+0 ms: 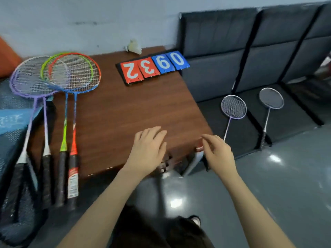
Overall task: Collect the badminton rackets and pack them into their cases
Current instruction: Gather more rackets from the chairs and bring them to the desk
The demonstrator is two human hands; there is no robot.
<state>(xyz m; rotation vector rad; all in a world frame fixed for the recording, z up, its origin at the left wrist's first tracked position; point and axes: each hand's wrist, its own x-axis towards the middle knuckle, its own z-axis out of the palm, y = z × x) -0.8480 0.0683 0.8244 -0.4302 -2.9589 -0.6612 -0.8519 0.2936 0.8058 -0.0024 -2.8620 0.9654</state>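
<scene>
Several rackets lie side by side on the left of the brown table [125, 111]: two purple ones [28, 81], a green one [63, 140] and an orange one [74, 138], heads away from me. Under their left edge lie dark mesh racket cases [16, 203]. Two more rackets rest on the black sofa, a purple-rimmed one [233, 107] and a silver one [271, 98]. My left hand [148, 149] hovers flat over the table's near edge, fingers straight. My right hand [217, 152] is off the table's right corner, fingers loosely curled, holding nothing.
A flip scoreboard [152, 68] with red and blue number cards lies at the table's far side, a white shuttlecock [133, 47] behind it. The black sofa [250, 51] stands to the right. Glossy grey floor [268, 185] lies ahead of my feet.
</scene>
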